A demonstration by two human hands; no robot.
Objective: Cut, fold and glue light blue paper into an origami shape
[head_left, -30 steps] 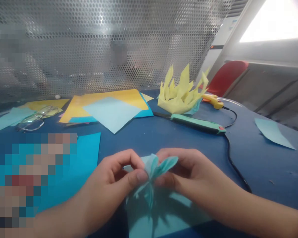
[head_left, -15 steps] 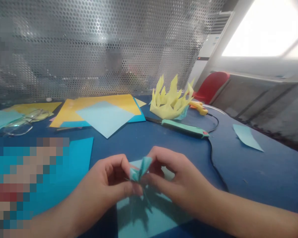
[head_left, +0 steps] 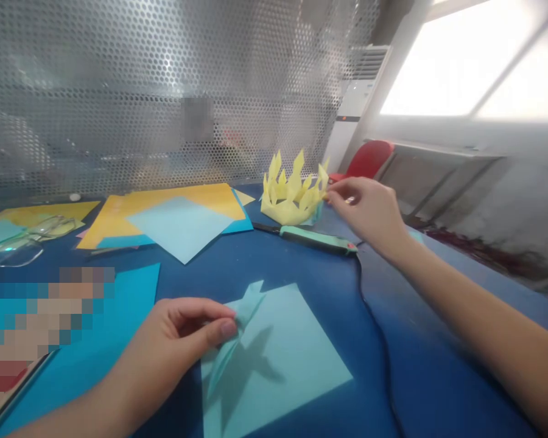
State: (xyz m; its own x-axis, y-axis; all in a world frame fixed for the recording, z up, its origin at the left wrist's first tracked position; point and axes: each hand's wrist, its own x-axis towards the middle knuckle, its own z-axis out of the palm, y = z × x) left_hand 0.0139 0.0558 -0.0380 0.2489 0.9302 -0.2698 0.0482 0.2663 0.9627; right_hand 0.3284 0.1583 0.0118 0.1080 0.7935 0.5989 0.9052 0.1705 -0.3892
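While the left hand (head_left: 182,334) pinches a half-folded pale blue paper piece (head_left: 237,328), the right hand (head_left: 369,210), fingers loosely spread, touches the finished yellow paper crown (head_left: 292,194) beyond it.

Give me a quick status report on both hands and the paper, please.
Left hand pinching folded light-blue piece above a flat light-blue sheet. Right hand out at yellow paper crown, fingertips at its edge. Green-handled tool and black cord lie between.
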